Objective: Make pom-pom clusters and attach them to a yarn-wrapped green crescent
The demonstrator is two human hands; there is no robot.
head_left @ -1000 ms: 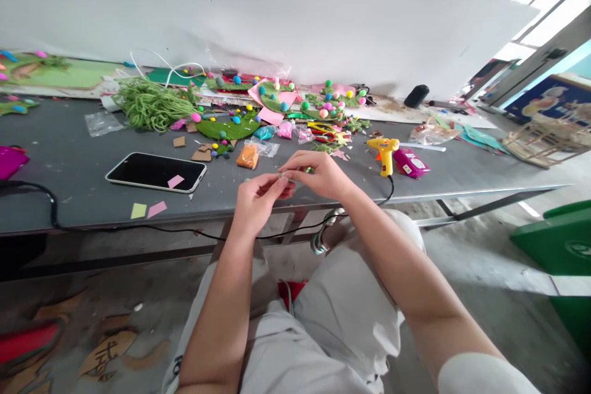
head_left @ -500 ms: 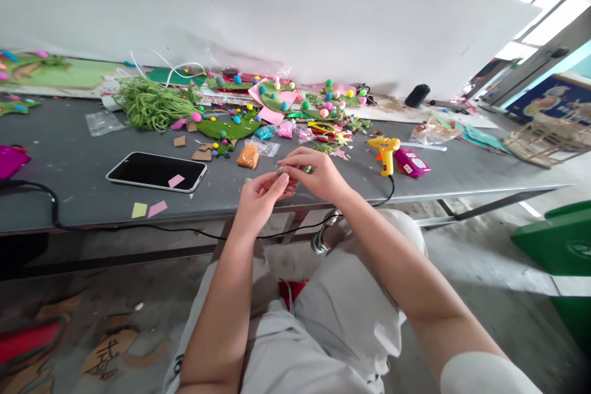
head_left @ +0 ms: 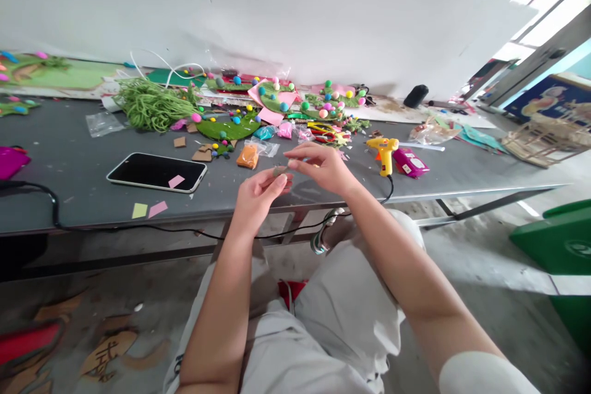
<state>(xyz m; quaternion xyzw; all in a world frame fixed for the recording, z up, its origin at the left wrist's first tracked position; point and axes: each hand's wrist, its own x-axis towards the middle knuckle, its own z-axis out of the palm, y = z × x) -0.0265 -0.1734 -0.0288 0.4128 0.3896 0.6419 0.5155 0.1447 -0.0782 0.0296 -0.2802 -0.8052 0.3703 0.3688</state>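
Just above the table's front edge, my left hand [head_left: 258, 194] is closed, with a small grey-green piece [head_left: 279, 170] pinched between thumb and fingers. It looks soft, like clay, but is too small to be sure. Close on its right, my right hand [head_left: 325, 167] has thumb and fingertips together at the piece's right end. Whether a separate bit sits in those fingertips is hard to make out. Behind the hands lies an orange packet [head_left: 248, 156]. To the right of them a yellow glue gun [head_left: 386, 154] rests on the grey table [head_left: 74, 154].
Left of the hands is a phone [head_left: 157, 171] with a pink paper slip on it. Green yarn [head_left: 150, 104] and a green leaf shape [head_left: 228, 127] with colored balls lie behind. A magenta packet [head_left: 412, 163] touches the glue gun area. A black cord [head_left: 170, 229] runs along the front edge.
My right hand has shifted slightly right and away from my left fingers, so the grey-green piece now shows between them. My left hand has moved slightly left.
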